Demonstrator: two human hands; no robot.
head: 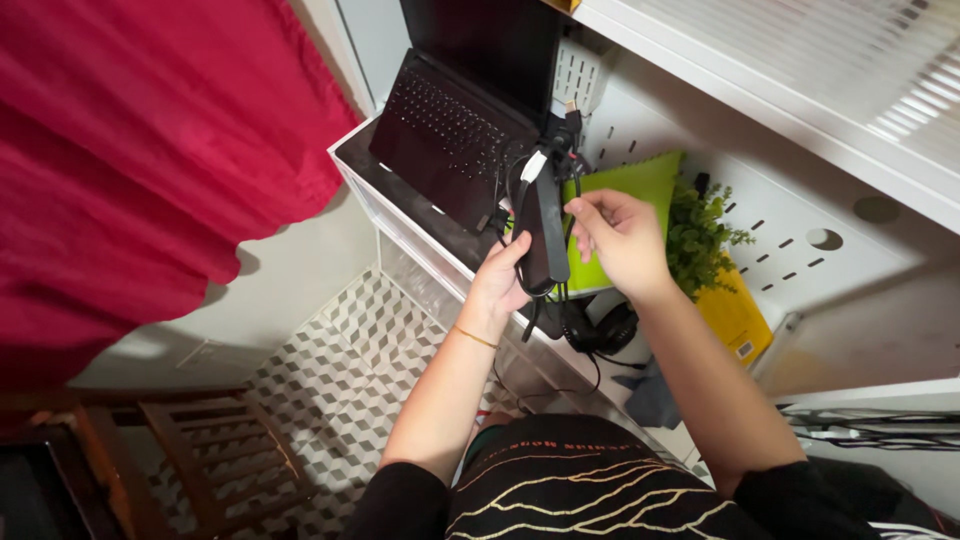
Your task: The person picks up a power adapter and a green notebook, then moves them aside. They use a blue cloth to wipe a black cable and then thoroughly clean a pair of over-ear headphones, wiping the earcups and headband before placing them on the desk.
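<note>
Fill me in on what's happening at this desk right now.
A person stands at a white desk. Their left hand holds a long black power adapter upright, with black cable looped around it. The right hand pinches the cable beside it. Behind sit an open black laptop, a green folder and a small plant.

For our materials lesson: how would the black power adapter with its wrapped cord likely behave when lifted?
The power adapter looks rigid and probably dense, since the left hand grips it firmly. Its cord hangs in loops, so it is likely floppy and may unwind or snag. The right hand steadies it.
</note>
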